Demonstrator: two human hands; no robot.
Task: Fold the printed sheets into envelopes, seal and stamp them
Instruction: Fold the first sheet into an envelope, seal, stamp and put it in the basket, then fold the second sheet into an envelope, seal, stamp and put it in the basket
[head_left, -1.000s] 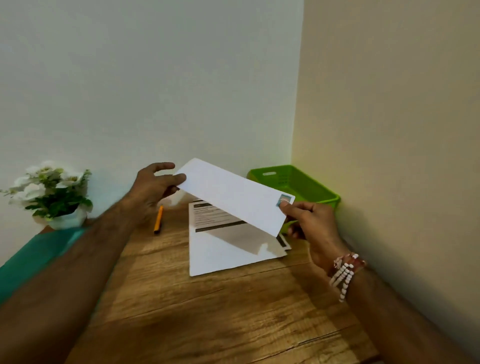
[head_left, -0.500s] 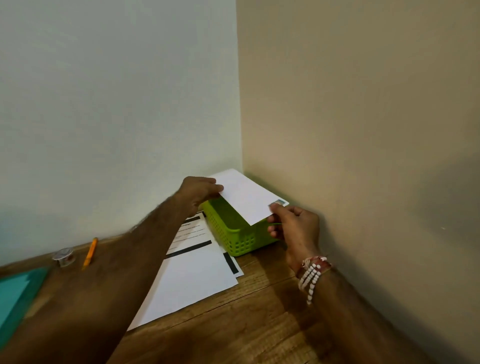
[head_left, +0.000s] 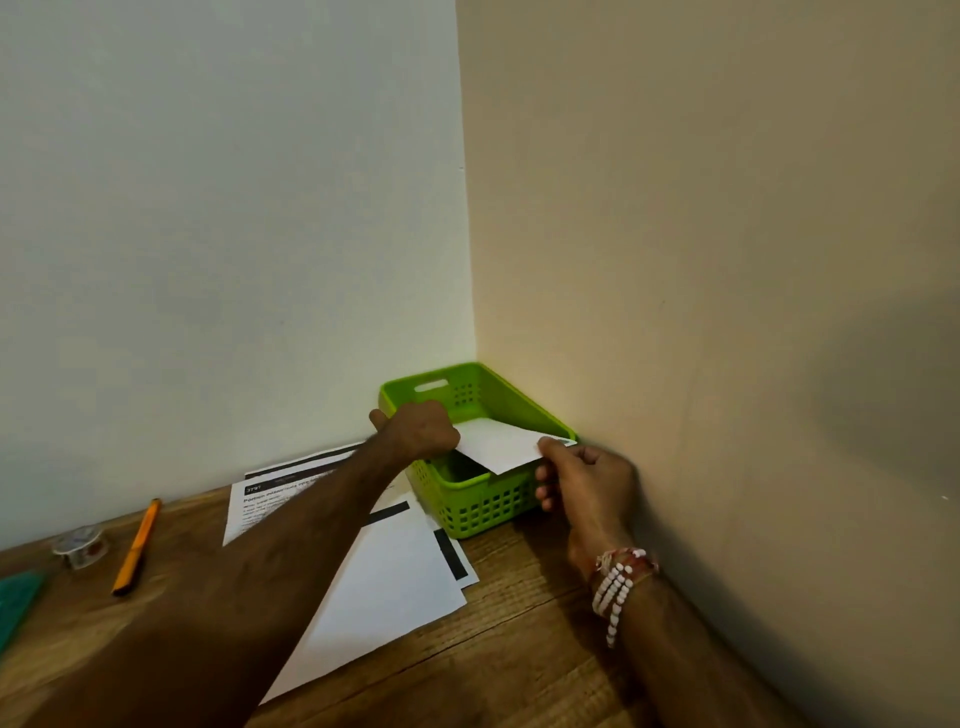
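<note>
A white envelope (head_left: 496, 444) lies tilted inside the green plastic basket (head_left: 483, 506) in the corner of the wooden table. My left hand (head_left: 415, 428) grips the envelope's far left end above the basket. My right hand (head_left: 584, 478) pinches its near right corner, where a small stamp is partly hidden by my thumb. Printed sheets (head_left: 395, 571) with black bars lie on the table just left of the basket, partly under my left forearm.
An orange pen (head_left: 136, 545) and a small roll of clear tape (head_left: 80, 545) lie at the left by the wall. A teal object (head_left: 15, 597) shows at the left edge. Two walls meet right behind the basket, close to my right hand.
Both hands carried the envelope from above the printed sheets to the right and lowered it into the green basket. My view turned right toward the corner.
</note>
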